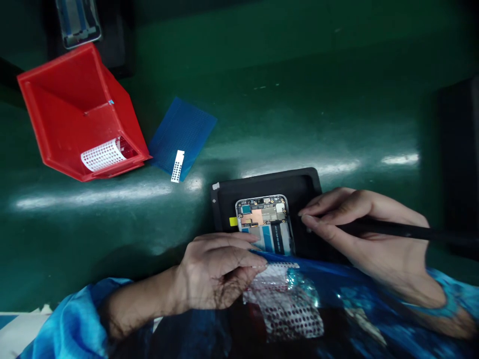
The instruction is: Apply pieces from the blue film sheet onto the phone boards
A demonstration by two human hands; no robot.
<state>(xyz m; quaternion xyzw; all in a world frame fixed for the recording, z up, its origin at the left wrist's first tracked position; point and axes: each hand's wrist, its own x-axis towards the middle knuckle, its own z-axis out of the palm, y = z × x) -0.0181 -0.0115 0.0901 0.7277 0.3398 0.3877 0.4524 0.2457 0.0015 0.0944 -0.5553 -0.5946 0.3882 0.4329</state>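
Observation:
An opened phone with bare circuit boards lies in a black holder tray on the green table. My left hand rests at the phone's near end, fingers closed on a white perforated strip on a blue sheet. A larger perforated film lies below it over my lap. My right hand pinches a thin black tool, its tip end at the tray just right of the phone.
A red plastic bin holding a white perforated sheet stands at the far left. Beside it lies a blue sheet with a small white strip. A phone frame sits at the top left. A dark object borders the right.

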